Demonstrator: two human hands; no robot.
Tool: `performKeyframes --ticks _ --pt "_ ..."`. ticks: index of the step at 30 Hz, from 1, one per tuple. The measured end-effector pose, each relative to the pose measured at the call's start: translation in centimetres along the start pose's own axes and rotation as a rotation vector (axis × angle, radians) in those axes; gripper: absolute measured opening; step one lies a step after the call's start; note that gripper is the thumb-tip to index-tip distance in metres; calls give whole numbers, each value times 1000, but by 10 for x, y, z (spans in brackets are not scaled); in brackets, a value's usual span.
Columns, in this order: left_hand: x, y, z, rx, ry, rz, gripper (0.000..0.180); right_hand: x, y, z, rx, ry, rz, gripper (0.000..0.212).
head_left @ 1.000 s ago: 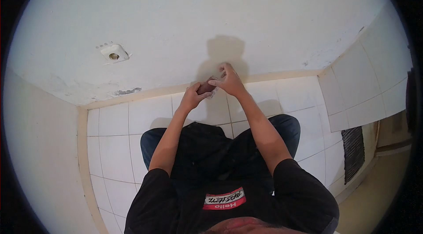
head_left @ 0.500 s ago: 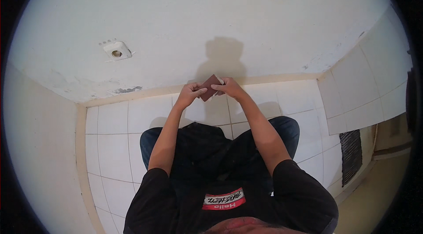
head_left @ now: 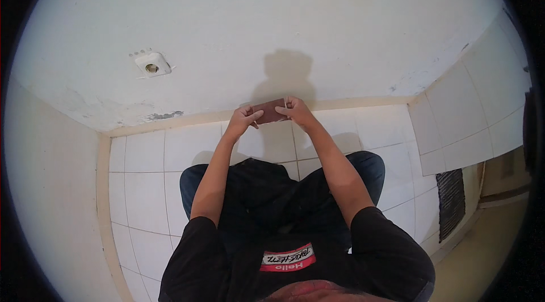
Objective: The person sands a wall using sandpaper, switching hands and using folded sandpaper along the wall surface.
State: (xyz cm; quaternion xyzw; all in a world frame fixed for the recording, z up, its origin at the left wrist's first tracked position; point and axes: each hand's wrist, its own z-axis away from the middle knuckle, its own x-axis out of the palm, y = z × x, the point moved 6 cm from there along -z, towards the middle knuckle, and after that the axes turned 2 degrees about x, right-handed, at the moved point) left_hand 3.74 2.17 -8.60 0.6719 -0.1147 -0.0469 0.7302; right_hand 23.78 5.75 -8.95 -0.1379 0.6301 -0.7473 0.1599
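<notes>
A small reddish-brown piece of sandpaper (head_left: 269, 111) is stretched between my two hands, close to the foot of the wall. It looks rectangular, lies nearly level, and shows a pale strip along its edge. My left hand (head_left: 242, 121) pinches its left end, with the thumb on the face towards me. At the other end, my right hand (head_left: 295, 113) grips it the same way, thumb in front. The fingers behind the sheet are partly hidden.
A white wall (head_left: 363, 29) rises ahead, with peeling paint low on its left part and a white socket (head_left: 152, 67). White floor tiles (head_left: 145, 197) surround my bent legs. A dark ribbed mat (head_left: 451, 204) lies at the right, beside a tiled side wall (head_left: 454, 114).
The sandpaper has turned from a slanted, diamond-like position to nearly level and spans a wider gap. Both hands keep hold of it and have shifted only slightly.
</notes>
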Motion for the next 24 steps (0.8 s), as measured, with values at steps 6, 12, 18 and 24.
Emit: performKeyframes --ticks 6,12,18,24 --pt "-4 -2 3 -35 -15 -66 21 26 -7 20 199 -147 -148 32" --pt "2 3 0 91 36 -224 24 25 1 10 96 -202 -73 43" --pt "-4 -6 1 12 -55 -147 23 32 10 19 279 -283 -181 45" --pt "-5 -6 2 -9 -47 -83 27 33 16 16 336 -337 -414 52"
